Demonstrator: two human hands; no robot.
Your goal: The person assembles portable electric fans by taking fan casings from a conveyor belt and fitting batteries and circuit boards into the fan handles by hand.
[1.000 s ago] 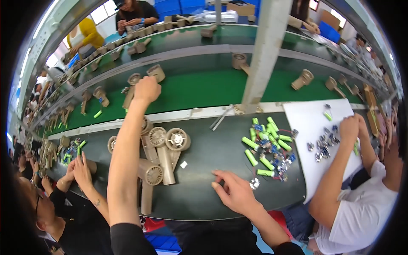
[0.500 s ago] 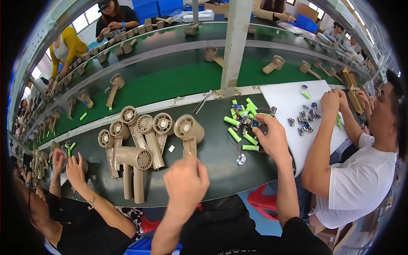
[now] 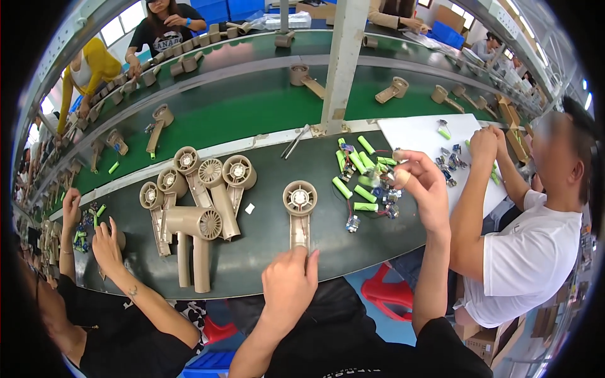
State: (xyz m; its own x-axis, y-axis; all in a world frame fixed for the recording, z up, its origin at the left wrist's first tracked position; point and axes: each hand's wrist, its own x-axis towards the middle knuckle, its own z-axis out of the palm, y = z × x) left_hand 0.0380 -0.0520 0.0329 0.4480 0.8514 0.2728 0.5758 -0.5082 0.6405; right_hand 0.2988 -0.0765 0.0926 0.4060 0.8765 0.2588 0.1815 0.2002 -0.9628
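Note:
My left hand (image 3: 290, 283) is closed around the handle of a beige handheld-fan shell (image 3: 300, 200), which lies face up on the dark table with its round head pointing away from me. Inside the open handle, thin wires show. Over the pile of green battery cells (image 3: 365, 206) and small circuit boards (image 3: 353, 223), my right hand (image 3: 425, 183) is raised with thumb and fingers pinched. A pale, motion-smeared thing is beside its fingertips; what the pinch holds is too blurred to name.
Several beige fan bodies (image 3: 209, 223) are grouped left of my left hand. Tweezers (image 3: 295, 142) lie at the table's far edge, before a green conveyor (image 3: 239, 123) and a metal post (image 3: 340, 69). A white sheet (image 3: 403, 133) holds boards. Co-workers' hands are at both sides.
The fan shell in my left hand has come down and right, its head now facing up. My right hand has lifted from the cell pile and shifted right, and several cells have moved.

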